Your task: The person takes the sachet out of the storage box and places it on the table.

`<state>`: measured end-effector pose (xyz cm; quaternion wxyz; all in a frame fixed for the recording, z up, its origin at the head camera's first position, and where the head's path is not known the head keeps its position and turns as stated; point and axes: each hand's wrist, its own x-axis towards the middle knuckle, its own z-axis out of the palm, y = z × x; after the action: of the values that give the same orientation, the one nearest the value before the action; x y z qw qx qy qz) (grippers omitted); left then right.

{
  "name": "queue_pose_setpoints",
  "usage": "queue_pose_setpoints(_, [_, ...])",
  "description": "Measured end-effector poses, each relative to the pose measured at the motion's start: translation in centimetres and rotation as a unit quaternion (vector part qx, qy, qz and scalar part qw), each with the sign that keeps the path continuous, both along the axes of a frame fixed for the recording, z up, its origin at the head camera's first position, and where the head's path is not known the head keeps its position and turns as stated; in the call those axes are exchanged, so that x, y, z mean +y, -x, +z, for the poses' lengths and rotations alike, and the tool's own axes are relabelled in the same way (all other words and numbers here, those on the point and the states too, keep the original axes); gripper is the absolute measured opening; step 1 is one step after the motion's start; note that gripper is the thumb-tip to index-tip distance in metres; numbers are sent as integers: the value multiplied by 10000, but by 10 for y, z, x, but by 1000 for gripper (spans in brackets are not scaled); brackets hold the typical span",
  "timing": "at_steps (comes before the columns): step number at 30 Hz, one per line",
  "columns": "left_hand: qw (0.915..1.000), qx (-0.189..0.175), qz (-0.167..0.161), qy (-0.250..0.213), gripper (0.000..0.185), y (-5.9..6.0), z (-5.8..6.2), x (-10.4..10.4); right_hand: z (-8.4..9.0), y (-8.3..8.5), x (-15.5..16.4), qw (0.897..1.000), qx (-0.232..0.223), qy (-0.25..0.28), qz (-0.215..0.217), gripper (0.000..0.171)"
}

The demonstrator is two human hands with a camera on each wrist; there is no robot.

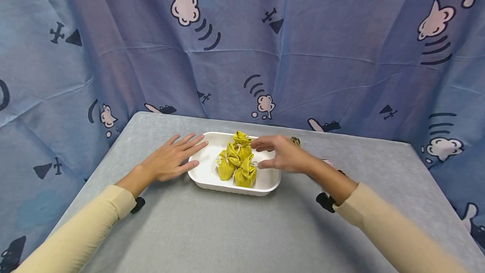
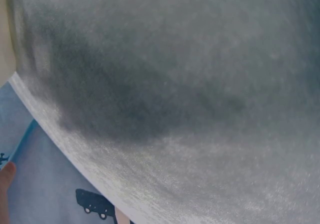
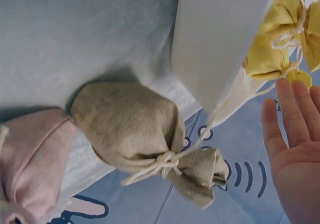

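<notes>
A white tray [image 1: 204,174] sits mid-table and holds several yellow drawstring pouches [image 1: 238,161] in a heap. My left hand [image 1: 182,155] lies flat on the table, its straight fingers at the tray's left rim. My right hand [image 1: 270,153] hovers over the tray's right end beside the pouches, fingers relaxed and holding nothing. The right wrist view shows its open palm and fingers [image 3: 292,149], the tray's wall [image 3: 215,44] and the yellow pouches [image 3: 275,39]. The left wrist view is mostly blurred grey table [image 2: 190,84].
An olive pouch [image 1: 295,140] [image 3: 130,124] and a pink pouch [image 1: 328,162] [image 3: 25,159] lie on the grey table [image 1: 235,231] behind the tray's right end. A blue patterned curtain [image 1: 242,45] hangs close around the table's back and sides.
</notes>
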<state>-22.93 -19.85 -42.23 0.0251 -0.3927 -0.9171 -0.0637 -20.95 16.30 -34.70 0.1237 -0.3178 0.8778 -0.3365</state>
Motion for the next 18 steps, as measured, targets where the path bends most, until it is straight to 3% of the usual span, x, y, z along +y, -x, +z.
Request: queue_pose_setpoints(18, [10000, -42, 19, -48, 63, 0, 0, 0, -13, -6, -14, 9987, -195, 61, 465, 55])
